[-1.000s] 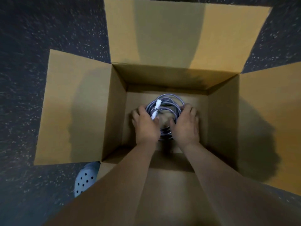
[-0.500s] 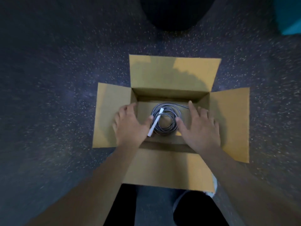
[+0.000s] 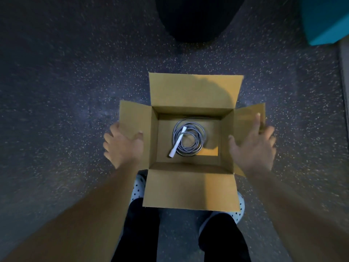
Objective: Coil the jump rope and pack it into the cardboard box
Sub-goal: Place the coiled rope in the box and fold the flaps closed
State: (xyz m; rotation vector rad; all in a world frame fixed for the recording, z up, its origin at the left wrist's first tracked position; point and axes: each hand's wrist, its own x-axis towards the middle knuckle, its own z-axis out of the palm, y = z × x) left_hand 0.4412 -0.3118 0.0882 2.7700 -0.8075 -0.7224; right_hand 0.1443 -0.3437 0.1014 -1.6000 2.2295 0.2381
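1. Half a second ago your hands sat at the box mouth beside the coil; now your left hand (image 3: 123, 146) has moved out to the left side flap at 9 o'clock and your right hand (image 3: 253, 146) to the right side flap at 3 o'clock
2. Your left grip is loosely spread, thumb on top of the flap and fingers curling round its outer edge; your right grip is also spread, palm over the flap and fingertips at its far edge. Neither has hold of the rope
3. The grey coiled jump rope (image 3: 188, 141) lies loose on the floor of the open brown cardboard box (image 3: 190, 188), roughly central, with one white tubular handle (image 3: 177, 141) slanting across the coil from 1 to 7 o'clock
4. By my reading, packing is done and only closing the flaps is left
5. The rope looks smooth and springy, wound in several uneven round loops. The cardboard is matte, stiff and creased at the flap folds. The box stands on dark speckled flooring (image 3: 66, 91)
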